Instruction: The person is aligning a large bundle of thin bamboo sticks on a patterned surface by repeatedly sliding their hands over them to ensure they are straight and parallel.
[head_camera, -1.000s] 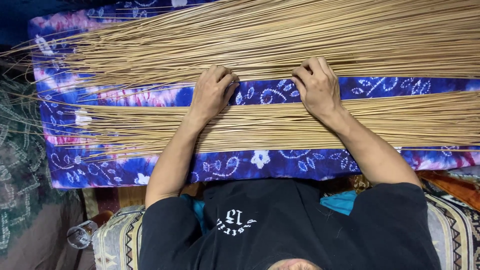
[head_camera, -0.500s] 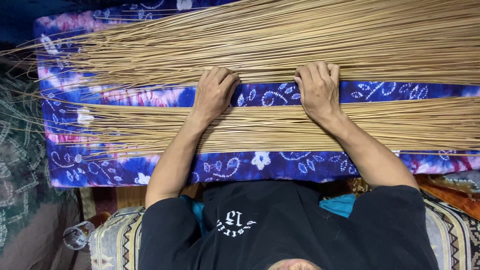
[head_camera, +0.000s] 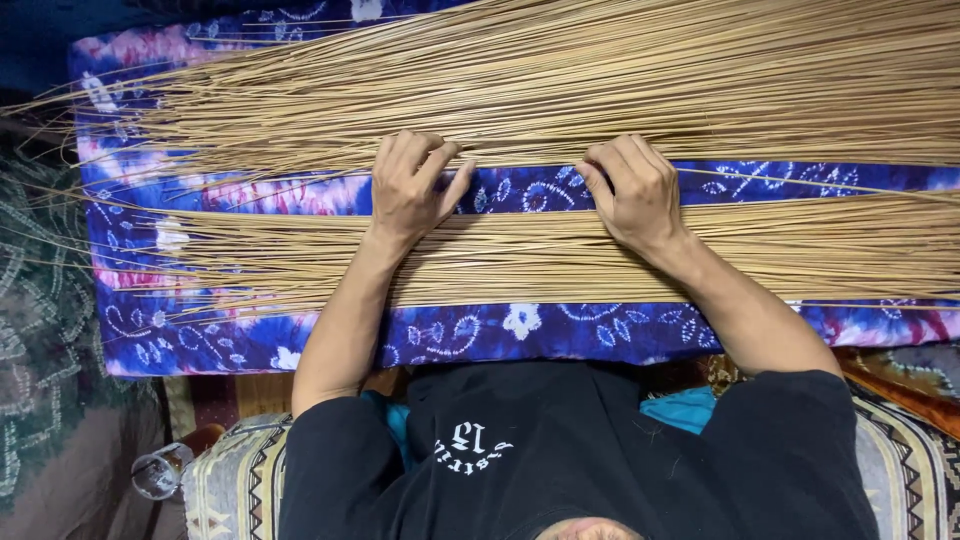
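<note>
Both hands (head_camera: 412, 190) (head_camera: 632, 190) palm-down, fingers curled on sticks (head_camera: 560, 90).

A blue and purple tie-dyed cloth (head_camera: 300, 340) covers the surface; near left, a clear glass (head_camera: 160, 472) beside a patterned cushion (head_camera: 228, 480).

Left hand (head_camera: 410, 190) and right hand (head_camera: 635, 195) lie palm-down, fingers curled.

Two bundles of thin sticks, far (head_camera: 560, 80) and near (head_camera: 540, 255), laid across patterned cloth (head_camera: 520, 330); hands, left (head_camera: 408, 185) and right (head_camera: 632, 190), placed between them.
</note>
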